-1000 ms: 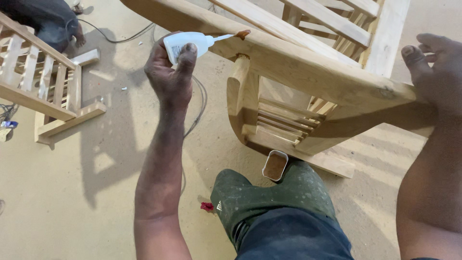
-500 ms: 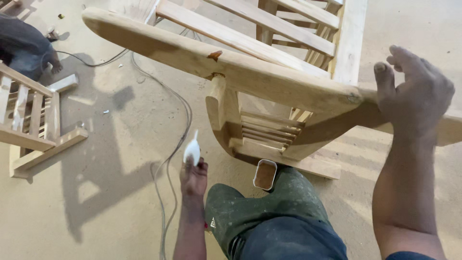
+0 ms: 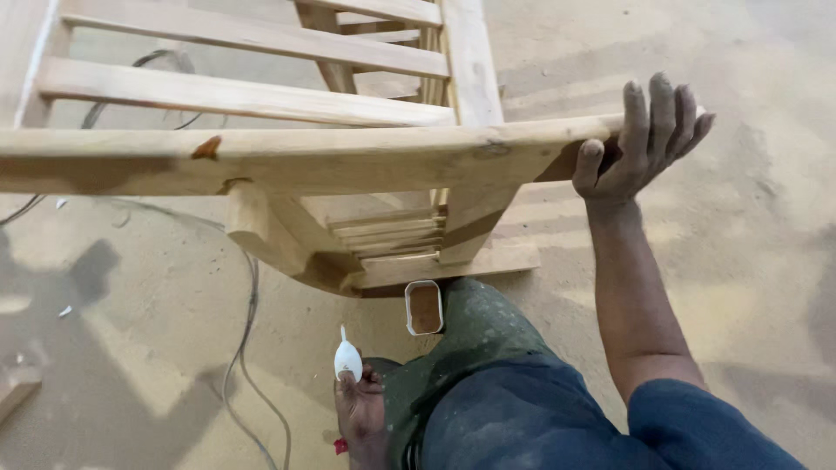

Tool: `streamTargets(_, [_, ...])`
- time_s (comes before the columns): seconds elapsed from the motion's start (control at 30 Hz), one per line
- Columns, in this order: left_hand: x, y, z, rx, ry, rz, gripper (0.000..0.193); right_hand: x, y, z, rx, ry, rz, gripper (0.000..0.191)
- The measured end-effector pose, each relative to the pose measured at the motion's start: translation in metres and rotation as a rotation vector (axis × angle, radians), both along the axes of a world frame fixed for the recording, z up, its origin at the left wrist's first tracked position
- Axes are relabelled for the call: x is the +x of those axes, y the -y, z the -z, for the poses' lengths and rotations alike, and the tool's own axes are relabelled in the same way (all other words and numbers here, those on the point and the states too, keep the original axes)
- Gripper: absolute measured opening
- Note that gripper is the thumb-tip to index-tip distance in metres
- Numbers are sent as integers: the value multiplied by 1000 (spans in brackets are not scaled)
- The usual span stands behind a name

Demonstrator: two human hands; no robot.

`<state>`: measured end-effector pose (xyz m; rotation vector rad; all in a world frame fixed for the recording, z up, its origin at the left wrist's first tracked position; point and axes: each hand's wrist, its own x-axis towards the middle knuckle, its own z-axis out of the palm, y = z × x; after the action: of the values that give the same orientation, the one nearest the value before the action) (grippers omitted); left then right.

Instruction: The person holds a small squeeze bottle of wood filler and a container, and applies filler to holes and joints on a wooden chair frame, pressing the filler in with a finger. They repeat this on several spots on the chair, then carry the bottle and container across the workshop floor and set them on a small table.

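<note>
Glue bottle (image 3: 347, 360), small, white and teardrop-shaped with a thin nozzle pointing up, sits low in the view, just left of the person's knee and well below the wooden frame. The left hand (image 3: 361, 416) is closed around its lower end, fingers curled tight, so the nozzle stays upright and clear of both the wood and the trousers; held that way, nothing should drip from the tip.

Further left, a grey cable (image 3: 248, 344) snakes across the sawdust-covered floor (image 3: 139, 313), lying loose and apart from the hand. Above it runs the long top rail (image 3: 287, 157) of an unfinished slatted wooden chair frame (image 3: 261, 96), tipped on its side so the rail crosses the whole view. A small orange-brown blob (image 3: 207, 148) sits on the rail's upper edge near the left, likely glue or filler at a joint or flaw.

Below the rail, a small rectangular white tub (image 3: 424, 307) with brown contents stands on the floor, just beside the green-stained knee (image 3: 475, 339), within easy reach of either hand.

On the right, the right hand (image 3: 640, 144) grips the end of the rail, the thumb on the near side and the fingers extended over the top, half open rather than clenched. That hold appears to steady the tipped frame and keep it from rocking.
</note>
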<state>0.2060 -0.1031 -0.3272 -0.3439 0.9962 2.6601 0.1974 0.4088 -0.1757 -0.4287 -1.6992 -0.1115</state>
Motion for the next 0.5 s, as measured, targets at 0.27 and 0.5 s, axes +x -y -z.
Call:
streamTargets(0.27, [15, -12, -6, 5, -30, 68, 58, 16, -25, 28, -441, -319, -137, 69])
streamTargets(0.5, [0, -28, -26, 86, -7, 195, 51, 16, 54, 53, -482, 96, -19, 83])
